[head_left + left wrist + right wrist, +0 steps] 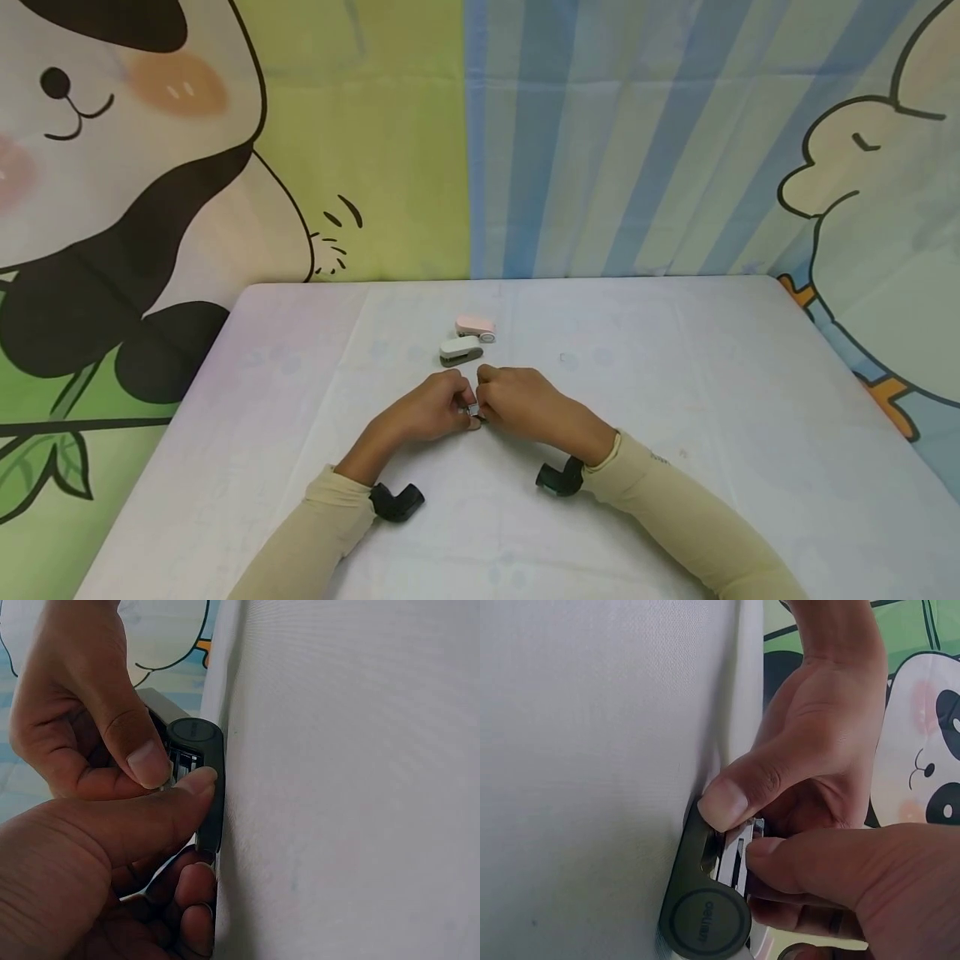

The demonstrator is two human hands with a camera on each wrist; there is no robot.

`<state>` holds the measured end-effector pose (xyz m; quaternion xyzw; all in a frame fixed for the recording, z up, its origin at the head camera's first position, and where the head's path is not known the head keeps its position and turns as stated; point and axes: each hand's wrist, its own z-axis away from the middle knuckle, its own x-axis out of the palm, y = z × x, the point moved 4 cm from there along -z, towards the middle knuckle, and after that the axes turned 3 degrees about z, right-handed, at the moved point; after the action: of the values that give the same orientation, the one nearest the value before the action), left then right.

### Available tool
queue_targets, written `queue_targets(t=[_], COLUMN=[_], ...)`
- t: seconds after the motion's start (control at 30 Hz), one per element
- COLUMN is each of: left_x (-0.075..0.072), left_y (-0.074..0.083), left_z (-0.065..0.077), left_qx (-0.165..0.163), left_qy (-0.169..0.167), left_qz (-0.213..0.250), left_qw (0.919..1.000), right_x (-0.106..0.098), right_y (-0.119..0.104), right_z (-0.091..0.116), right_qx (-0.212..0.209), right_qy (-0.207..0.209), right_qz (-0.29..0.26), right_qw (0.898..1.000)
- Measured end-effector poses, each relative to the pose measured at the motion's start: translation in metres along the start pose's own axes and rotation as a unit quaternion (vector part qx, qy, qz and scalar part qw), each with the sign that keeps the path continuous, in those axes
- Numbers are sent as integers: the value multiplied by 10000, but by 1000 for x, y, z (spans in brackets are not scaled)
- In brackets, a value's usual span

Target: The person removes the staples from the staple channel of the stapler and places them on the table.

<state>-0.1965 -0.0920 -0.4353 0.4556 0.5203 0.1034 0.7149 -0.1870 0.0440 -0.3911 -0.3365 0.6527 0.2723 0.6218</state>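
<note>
Between the two hands is a small dark grey-green stapler [705, 922], its metal staple channel [735, 859] exposed. My left hand [435, 407] grips its body, the thumb pressing beside the channel in the left wrist view. From the other side my right hand [528, 406] has its thumb and curled fingers at the channel, pinching the stapler there. In the head view the hands cover most of it. Just beyond them on the table stand a white stapler with a grey base [461, 350] and a pink stapler [475, 327].
A white cloth covers the table [660, 358]. A tiny mark or scrap [562, 357] shows right of the staplers. Behind the table hangs a printed curtain [390, 125] with cartoon animals. Black wrist cameras [397, 503] sit at both sleeve cuffs.
</note>
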Motion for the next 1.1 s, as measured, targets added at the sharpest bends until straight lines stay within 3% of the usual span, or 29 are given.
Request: queue_targets(t=[0.3,0.47,0.6,0.73,0.9,1.1], left_x=[-2,-1,0,-1,0,1], left_y=[0,-1,-2,-1,-1,-2], left_z=[-1,-1,-1,-2,-2,-3], left_qx=[105,137,78,3,-66,-57], left_qy=[72,67,5,-8,-23,-70], left_qz=[-50,-39,17,-57,-149,-182], left_qw=[9999,9999,10000,10000,9999,9998], right_x=[-3,-5,-9,-14,-22,-30], right_y=[-5,-2,5,15,31,54], right_z=[-2,-2,0,1,3,7], right_qx=[-627,-923,-1023,-1137,-994,-814], right_qy=[322,220,125,205,565,1291], right_qz=[30,-75,-820,-1718,-1995,-2033], right_qw=[9975,9955,9913,9783,9732,9672])
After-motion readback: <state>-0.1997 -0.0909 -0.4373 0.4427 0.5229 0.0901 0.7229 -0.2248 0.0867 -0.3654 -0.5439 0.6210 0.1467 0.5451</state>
